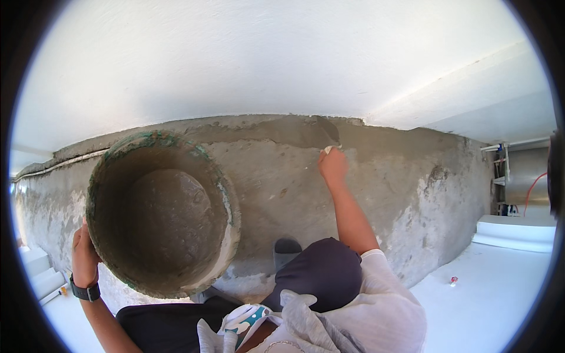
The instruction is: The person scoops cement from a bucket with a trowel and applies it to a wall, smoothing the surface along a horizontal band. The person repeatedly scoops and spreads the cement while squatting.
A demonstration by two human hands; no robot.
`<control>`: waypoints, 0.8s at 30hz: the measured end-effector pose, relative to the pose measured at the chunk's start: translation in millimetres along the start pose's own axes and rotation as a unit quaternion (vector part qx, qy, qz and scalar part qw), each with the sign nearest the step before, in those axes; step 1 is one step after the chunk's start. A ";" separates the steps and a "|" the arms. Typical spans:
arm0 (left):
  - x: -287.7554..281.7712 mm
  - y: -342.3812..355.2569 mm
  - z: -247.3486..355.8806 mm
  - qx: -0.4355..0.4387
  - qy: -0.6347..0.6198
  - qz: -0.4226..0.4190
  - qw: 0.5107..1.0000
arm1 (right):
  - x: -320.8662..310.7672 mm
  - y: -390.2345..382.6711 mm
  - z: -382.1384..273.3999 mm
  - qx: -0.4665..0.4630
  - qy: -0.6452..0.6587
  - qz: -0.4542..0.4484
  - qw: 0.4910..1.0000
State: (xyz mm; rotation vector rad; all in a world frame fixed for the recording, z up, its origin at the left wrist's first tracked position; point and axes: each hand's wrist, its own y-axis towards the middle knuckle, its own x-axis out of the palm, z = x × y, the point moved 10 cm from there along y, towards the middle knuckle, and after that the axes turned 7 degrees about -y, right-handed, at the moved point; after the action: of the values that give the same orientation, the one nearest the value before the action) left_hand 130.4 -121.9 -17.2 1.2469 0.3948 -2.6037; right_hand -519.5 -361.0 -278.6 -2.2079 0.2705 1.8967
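My left hand (83, 254) grips the rim of a round mortar-caked bucket (219, 194) and holds it up, tilted so its open mouth faces me; grey mortar lies at its bottom. A dark watch sits on that wrist. My right hand (333, 166) reaches out to a low grey cement band (406, 188) at the foot of a white wall. It is shut on a trowel (327, 138), whose blade presses into a darker strip of wet mortar (294, 132) along the band's top edge. My bent knee in dark trousers is below the right arm.
A white wall (265, 59) rises above the cement band. A sandal (286, 248) shows on my foot by the band's base. White floor (500, 282) spreads to the right with a small red object (453, 280) on it. White steps (515, 232), pipes and an orange hose stand at the far right.
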 end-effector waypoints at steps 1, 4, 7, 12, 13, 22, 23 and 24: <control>4.3 0.2 -16.0 -0.107 -0.138 -0.006 0.985 | 1.4 -0.1 -4.5 -0.014 -0.010 -0.002 1.000; 10.7 -4.9 -10.3 -0.150 -0.214 0.046 0.964 | 9.8 -7.8 -24.5 -0.040 -0.022 -0.017 0.999; 11.7 -3.7 8.6 -0.123 -0.193 0.041 0.973 | 19.6 -16.6 -43.5 -0.060 -0.026 -0.048 0.997; 14.1 -6.5 7.3 -0.175 -0.231 0.025 0.957 | 6.8 -5.7 -27.2 -0.030 -0.039 0.011 0.999; 9.7 -5.6 11.5 -0.145 -0.191 0.040 0.970 | 4.7 -0.4 -20.9 -0.038 -0.051 0.017 0.998; 15.2 -5.5 -16.2 -0.177 -0.278 -0.018 0.944 | -14.1 54.2 -10.8 -0.271 -0.015 0.067 0.960; 15.0 -5.9 -19.6 -0.182 -0.311 -0.011 0.933 | -14.7 57.7 -13.0 -0.285 -0.004 0.064 0.956; 10.5 -5.0 -17.3 -0.153 -0.234 -0.007 0.960 | -13.7 60.3 -13.8 -0.287 -0.004 0.058 0.956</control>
State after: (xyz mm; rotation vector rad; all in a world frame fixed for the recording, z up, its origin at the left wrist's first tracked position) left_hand 134.9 -112.3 -35.1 0.5083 0.6761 -2.6063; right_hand -525.3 -422.8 -265.8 -2.5775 -0.1877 2.2705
